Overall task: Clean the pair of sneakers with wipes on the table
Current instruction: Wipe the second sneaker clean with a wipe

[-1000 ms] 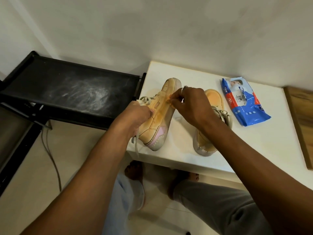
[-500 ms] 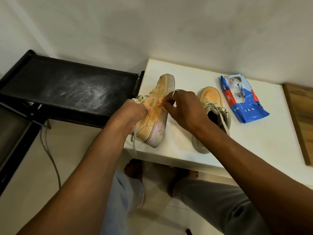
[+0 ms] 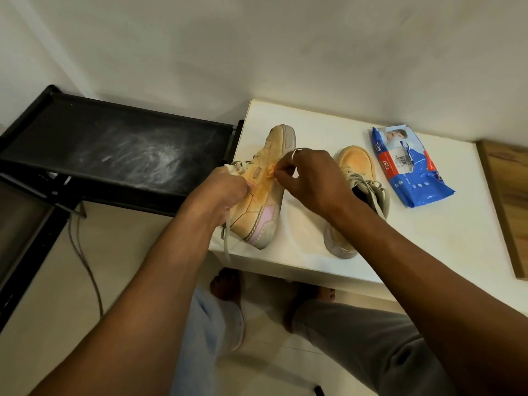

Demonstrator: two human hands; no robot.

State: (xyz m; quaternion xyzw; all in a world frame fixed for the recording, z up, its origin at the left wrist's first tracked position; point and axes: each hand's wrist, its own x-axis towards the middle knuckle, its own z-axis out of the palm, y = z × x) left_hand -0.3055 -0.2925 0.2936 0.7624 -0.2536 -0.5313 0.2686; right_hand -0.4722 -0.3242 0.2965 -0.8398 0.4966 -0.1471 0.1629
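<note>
A tan sneaker with a pink heel patch [image 3: 264,195] lies tipped on its side at the left end of the white table [image 3: 428,247]. My left hand [image 3: 220,192] grips it at the laces and collar. My right hand [image 3: 311,181] pinches a small orange-stained wipe [image 3: 270,175] against the sneaker's side. The second tan sneaker [image 3: 355,178] stands upright to the right, its heel end hidden behind my right forearm. A blue pack of wipes [image 3: 411,170] lies flat further right.
A black dusty rack shelf [image 3: 120,150] stands to the left of the table, with a cable [image 3: 85,258] on the floor below it. A wooden board [image 3: 505,204] borders the table on the right. A wall rises close behind.
My right hand with the wipe has slid along the sneaker's side from near the toe toward the middle. The left hand keeps its hold on the sneaker.
</note>
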